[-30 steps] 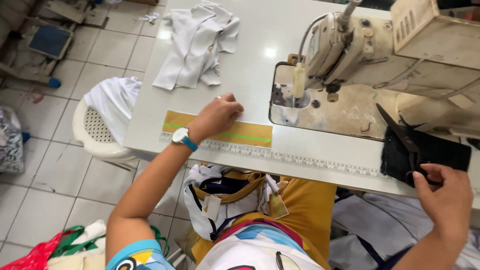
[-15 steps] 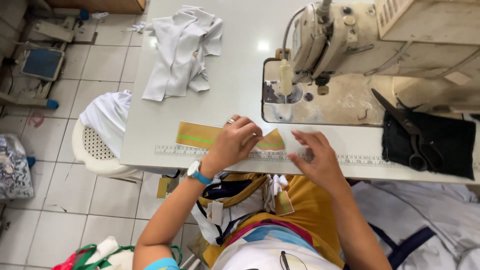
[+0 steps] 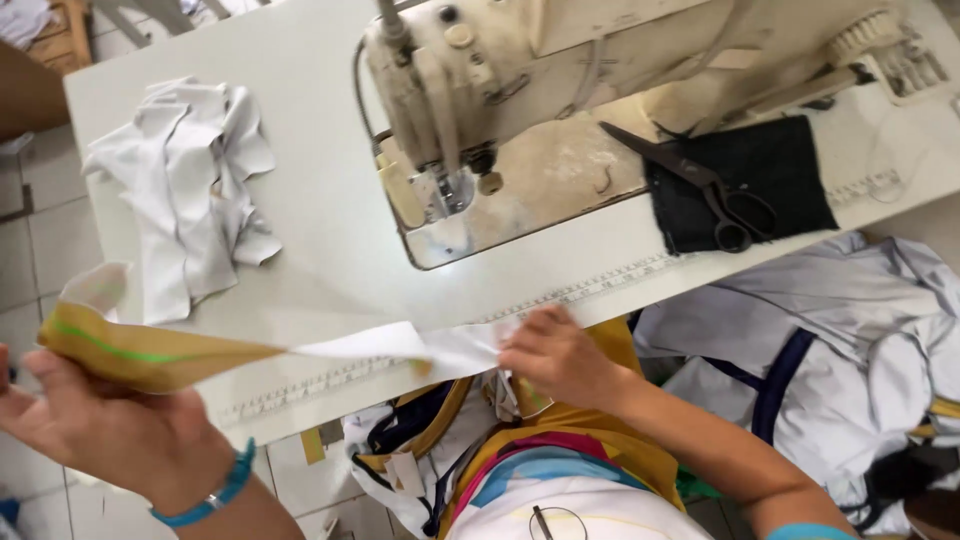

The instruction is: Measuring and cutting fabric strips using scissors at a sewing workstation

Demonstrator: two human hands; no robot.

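The strip (image 3: 300,352) stretched between the left hand (image 3: 110,430) and the right hand (image 3: 560,355) looks like thin soft cloth, mustard with a green line at one end and white at the other, matt. The table (image 3: 320,250) top is smooth, white and slightly glossy. The sewing machine (image 3: 560,70) has a cream painted metal body, worn and stained. The scissors (image 3: 700,185) are dark metal and lie on a black matt cloth (image 3: 790,170). The white pieces (image 3: 190,190) are soft, wrinkled fabric.

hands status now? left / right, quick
Left hand: closed on the mustard end of the fabric strip.
Right hand: pinching the strip's white end.
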